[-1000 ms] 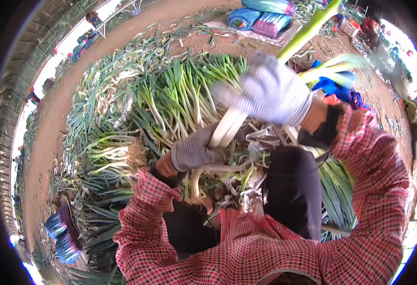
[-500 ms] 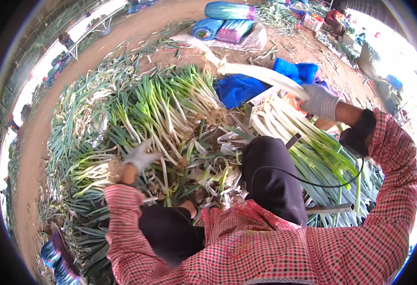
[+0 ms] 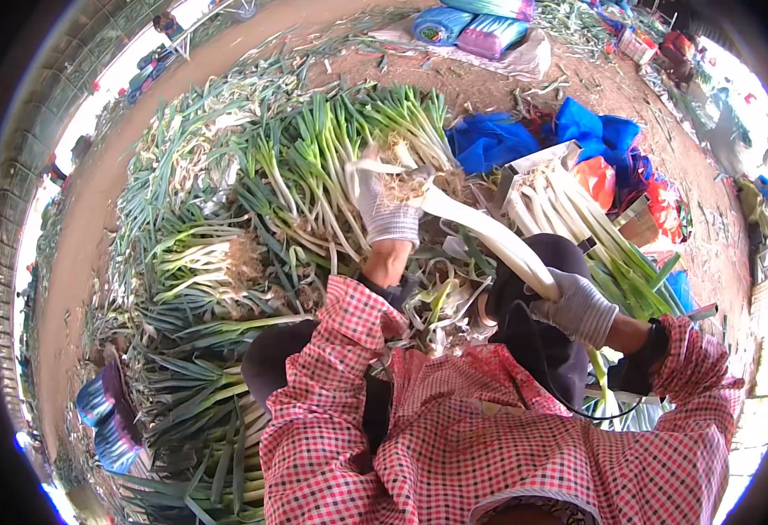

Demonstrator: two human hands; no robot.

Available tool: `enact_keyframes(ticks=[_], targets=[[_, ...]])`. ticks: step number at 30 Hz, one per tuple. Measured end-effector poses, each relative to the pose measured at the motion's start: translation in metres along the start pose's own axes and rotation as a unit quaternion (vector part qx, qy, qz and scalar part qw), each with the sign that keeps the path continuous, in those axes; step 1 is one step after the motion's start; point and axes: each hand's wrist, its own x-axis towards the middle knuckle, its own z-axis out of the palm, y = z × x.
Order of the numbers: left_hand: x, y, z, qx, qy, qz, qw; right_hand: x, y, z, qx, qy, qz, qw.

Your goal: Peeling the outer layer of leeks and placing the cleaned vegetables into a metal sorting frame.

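My right hand (image 3: 576,306), in a pale knit glove, is closed around the shaft of a long green onion (image 3: 489,232). Its white shaft slants up to the left, and its green leaves hang below my fist. At the root end is my gloved left hand (image 3: 385,208), touching or very close to the roots; blur hides what its fingers do. A pale strip shows beside those fingers. Behind my left hand lies a row of green onions (image 3: 318,175) with roots toward me. More trimmed white onions (image 3: 552,197) lie in a metal-edged holder beside my right knee.
A smaller bundle of onions (image 3: 200,261) lies at left, among scattered leaves. Blue cloth (image 3: 493,140) and an orange bag (image 3: 596,181) lie beyond the holder. Wrapped bundles (image 3: 491,35) rest on a pale sheet at the back. A person (image 3: 677,52) is at far right.
My right hand has brought the green onion down and nearer to me. My left hand has moved right and up, from beside the left bundle to the onion's root end. The view has shifted.
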Motion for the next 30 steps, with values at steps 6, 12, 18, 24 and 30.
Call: enact_keyframes(ticks=[6,12,18,24,30], targets=[[0.0,-0.005,-0.018,0.295,0.006,0.171,0.94,-0.002,0.006,0.002,0.025,-0.029,0.019,0.999],[0.055,-0.076,-0.115,0.176,0.165,-0.216,0.946,-0.022,-0.001,-0.009,0.239,-0.181,0.16,0.94],[0.002,-0.053,-0.093,-0.169,-0.072,-0.395,0.9,-0.027,0.01,-0.023,0.412,-0.242,0.169,0.862],[-0.019,0.059,-0.025,-0.249,-0.263,-0.21,0.908,-0.027,0.002,-0.023,0.381,-0.255,0.157,0.875],[-0.001,0.057,-0.034,-0.156,-0.25,-0.156,0.943,-0.027,0.0,-0.023,0.359,-0.288,0.15,0.875]])
